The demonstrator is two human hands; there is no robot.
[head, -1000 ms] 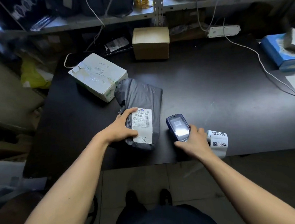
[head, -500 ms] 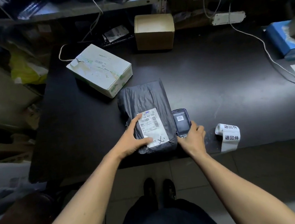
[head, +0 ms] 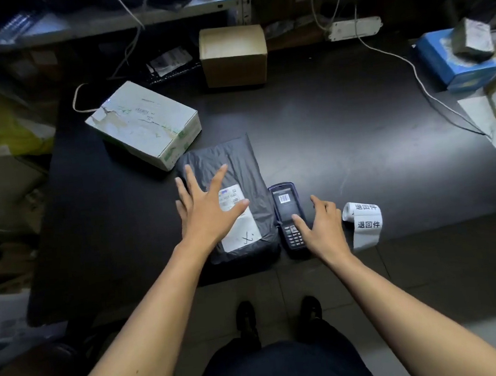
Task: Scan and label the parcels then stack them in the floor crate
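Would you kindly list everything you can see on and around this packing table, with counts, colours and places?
Grey plastic mailer bag: one, white label, near table edge.
Dark handheld scanner: one, right of the mailer.
White label roll: one, printed black, overhanging near edge.
White cardboard box: one, scuffed, left of centre.
Brown cardboard box: one, far edge.
White power strip: one, far right.
Blue box: one, right side.
Black table: one.
Left hand: fingers spread over the mailer.
Right hand: thumb on the scanner keypad.
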